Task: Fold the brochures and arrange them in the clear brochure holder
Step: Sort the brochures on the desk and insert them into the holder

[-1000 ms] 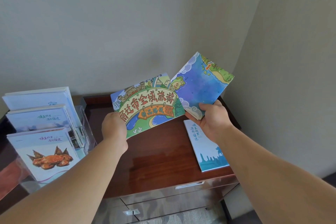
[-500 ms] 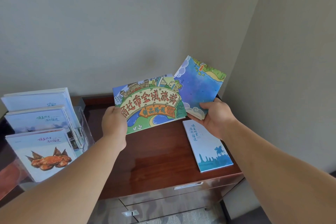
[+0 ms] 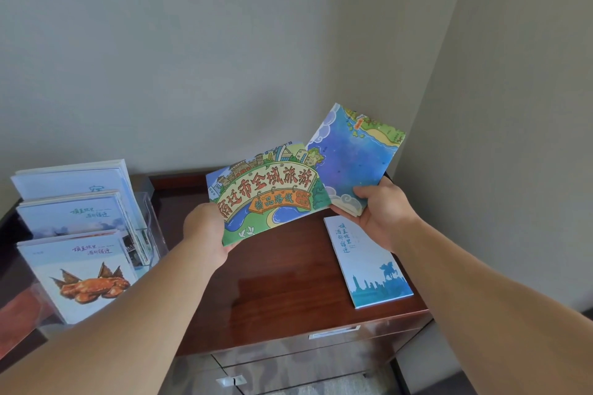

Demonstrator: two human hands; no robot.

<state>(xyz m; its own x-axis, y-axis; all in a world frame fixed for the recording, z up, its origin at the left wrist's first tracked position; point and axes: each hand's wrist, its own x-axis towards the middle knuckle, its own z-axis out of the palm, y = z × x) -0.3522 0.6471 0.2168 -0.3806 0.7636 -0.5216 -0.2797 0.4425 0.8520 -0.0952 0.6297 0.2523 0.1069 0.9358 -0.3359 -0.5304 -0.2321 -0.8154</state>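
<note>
I hold a colourful map brochure [image 3: 272,196] in the air above the wooden cabinet top [image 3: 282,292]. My left hand [image 3: 205,231] grips its left panel, which shows a cartoon town and a banner. My right hand [image 3: 382,212] grips the lower edge of its right, blue panel [image 3: 353,157], which is angled up and back along a fold. A pale blue folded brochure [image 3: 369,266] lies flat on the cabinet under my right wrist. The clear brochure holder [image 3: 152,221] stands at the left, its three tiers filled with pale brochures [image 3: 77,272].
The cabinet stands in a room corner, with walls close behind and to the right. Below its top are drawers with metal handles [image 3: 333,332]. A dark surface lies left of the holder.
The right blue panel has swung a little further up and right, so the two panels sit at a sharper angle. Both hands keep their grip.
</note>
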